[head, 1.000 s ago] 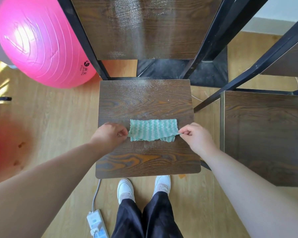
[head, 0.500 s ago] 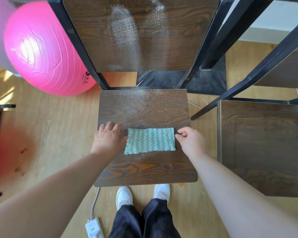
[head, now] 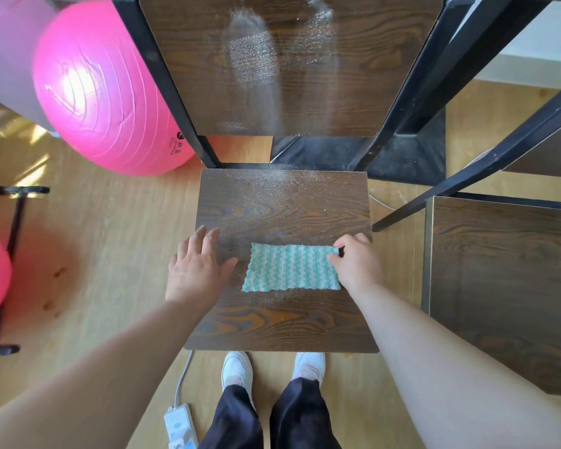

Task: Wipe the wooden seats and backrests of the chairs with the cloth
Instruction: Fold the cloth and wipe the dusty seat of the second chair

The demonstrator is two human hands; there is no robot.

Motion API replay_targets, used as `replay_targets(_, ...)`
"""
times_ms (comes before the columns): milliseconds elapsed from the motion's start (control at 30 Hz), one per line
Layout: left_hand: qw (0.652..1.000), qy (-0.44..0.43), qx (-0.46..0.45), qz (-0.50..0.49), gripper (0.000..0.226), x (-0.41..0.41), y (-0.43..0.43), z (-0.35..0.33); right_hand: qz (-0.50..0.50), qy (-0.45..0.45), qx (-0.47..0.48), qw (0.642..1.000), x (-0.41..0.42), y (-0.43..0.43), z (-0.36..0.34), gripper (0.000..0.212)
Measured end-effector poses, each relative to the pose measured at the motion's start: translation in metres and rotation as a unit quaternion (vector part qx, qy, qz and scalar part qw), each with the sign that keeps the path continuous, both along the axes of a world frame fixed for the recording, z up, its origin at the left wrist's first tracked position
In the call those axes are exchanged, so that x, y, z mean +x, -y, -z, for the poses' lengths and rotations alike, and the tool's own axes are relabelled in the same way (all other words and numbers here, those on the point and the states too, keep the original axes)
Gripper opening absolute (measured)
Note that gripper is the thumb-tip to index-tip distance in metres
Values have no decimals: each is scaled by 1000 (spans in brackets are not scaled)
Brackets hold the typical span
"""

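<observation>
Fingers (head: 342, 247) of the right hand (head: 358, 268) pinch the far right corner of the cloth (head: 292, 267), lying flat on the seat (head: 282, 205), long axis left-right; the left hand (head: 196, 268) waits just left, fingers spread, holding nothing.

This looks like a room in a home or small studio. It has a sunlit pale plank floor (head: 94, 254), a dark wooden chair (head: 282, 209) on a black metal frame in the middle, and a second chair (head: 506, 286) at right. A big pink exercise ball (head: 104, 92) sits far left, and a power strip (head: 180, 426) lies near.
</observation>
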State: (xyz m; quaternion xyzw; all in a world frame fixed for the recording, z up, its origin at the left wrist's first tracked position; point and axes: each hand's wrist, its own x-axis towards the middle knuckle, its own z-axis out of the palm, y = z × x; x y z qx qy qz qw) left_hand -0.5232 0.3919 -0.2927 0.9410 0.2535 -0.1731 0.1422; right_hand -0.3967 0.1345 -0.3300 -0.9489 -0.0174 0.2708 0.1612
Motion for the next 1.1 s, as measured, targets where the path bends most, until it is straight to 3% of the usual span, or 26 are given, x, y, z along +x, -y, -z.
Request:
replay_targets(167, 1000, 16, -5, 4, 66, -5, -3, -1, -4, 6, 10, 1000, 2, -6, -12, 11)
replay_targets(367, 999, 3, -17, 36, 67, -8, -11, 4, 97, -50, 87, 990, -9, -6, -29, 32)
replay_targets(600, 997, -2, -23, 71, 67, -8, -29, 1, 85, -26, 85, 992, -29, -18, -44, 10)
replay_targets(733, 996, -6, -18, 86, 68, -13, -44, -1, 137, -20, 135, 981, -42, -45, -49, 16)
replay_targets(933, 995, -9, -22, 102, 70, -27, -65, -2, 199, -94, 219, 951, -70, -102, -33, 30)
replay_targets(1033, 994, -12, -25, 105, 70, -31, -74, 0, 170, -115, 180, 962, -82, -115, -20, 37)
replay_targets(1100, 994, -12, -22, 109, 70, -33, -78, 1, 178, -65, 157, 969, -85, -115, -21, 32)
